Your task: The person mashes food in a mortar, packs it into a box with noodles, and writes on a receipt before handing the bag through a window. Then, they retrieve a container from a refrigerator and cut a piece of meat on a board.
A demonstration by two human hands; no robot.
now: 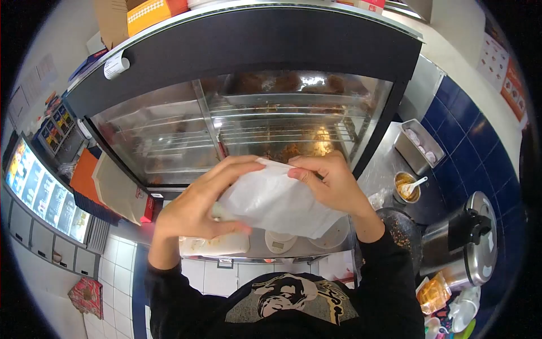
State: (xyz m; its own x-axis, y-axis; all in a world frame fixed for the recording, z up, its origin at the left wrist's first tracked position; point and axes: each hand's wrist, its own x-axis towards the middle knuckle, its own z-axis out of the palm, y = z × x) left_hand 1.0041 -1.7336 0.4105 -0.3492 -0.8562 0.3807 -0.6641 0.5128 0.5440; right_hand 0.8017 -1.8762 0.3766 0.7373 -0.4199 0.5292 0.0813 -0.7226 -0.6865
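A white paper bag (282,198) is held up between my hands, in front of a glass display cabinet. My left hand (197,200) curves round the bag's left side, fingers along the upper edge and thumb below. At the upper right edge, my right hand (330,183) pinches the paper between thumb and fingers. Below the bag, a white kitchen scale (279,244) is partly covered by it. Left of the scale lies a white cutting board (226,244) with food residue. What is inside the bag, if anything, is hidden.
The heated display cabinet (254,34) has racks and a tray (293,99) of food. On the right stand a metal container (415,150), a bowl (403,195) with a white spoon (415,185), a dark pan (398,223) and a large steel cooker (466,243). Flat boxes (116,189) are stacked left.
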